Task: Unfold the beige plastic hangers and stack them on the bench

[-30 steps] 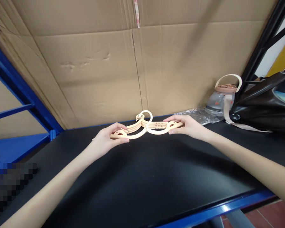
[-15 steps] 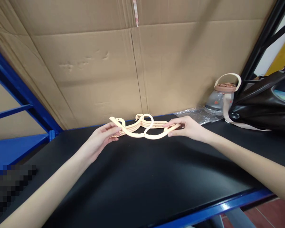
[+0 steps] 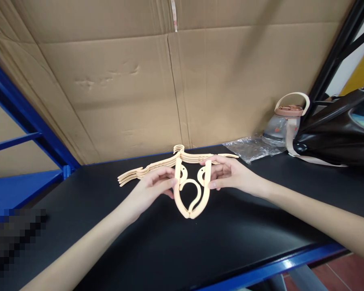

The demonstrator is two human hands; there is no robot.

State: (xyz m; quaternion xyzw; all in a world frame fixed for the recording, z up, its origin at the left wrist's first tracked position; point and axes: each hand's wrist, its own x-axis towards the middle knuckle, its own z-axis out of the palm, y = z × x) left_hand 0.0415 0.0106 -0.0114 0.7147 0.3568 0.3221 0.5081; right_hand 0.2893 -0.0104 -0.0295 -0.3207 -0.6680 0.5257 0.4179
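Note:
Between my hands is a cream folding clothes hanger (image 3: pixel 197 210), its two arms bent up close to each other and its hook lying between them. My left hand (image 3: pixel 156 182) grips the left arm near its end, thumb in front. The right arm is pinched by my right hand (image 3: pixel 227 171), fingers behind it. Behind the held hanger, a stack of several cream hangers (image 3: pixel 164 162) lies spread open on the black tabletop (image 3: pixel 133 250), hooks toward the cardboard. My right fingers hide part of the stack's right side.
Cardboard (image 3: pixel 118 93) stands upright along the back edge. At the right are a clear bottle (image 3: pixel 276 127) with a strap, crumpled plastic wrap (image 3: pixel 248 148) and a dark bag (image 3: pixel 327 129). A blue metal frame (image 3: pixel 53 141) rises at the left; a pixelated dark patch sits lower left.
The held hanger's arms have folded from spread wide to nearly parallel. Both hands have come closer together and lower, so more of the stack behind shows.

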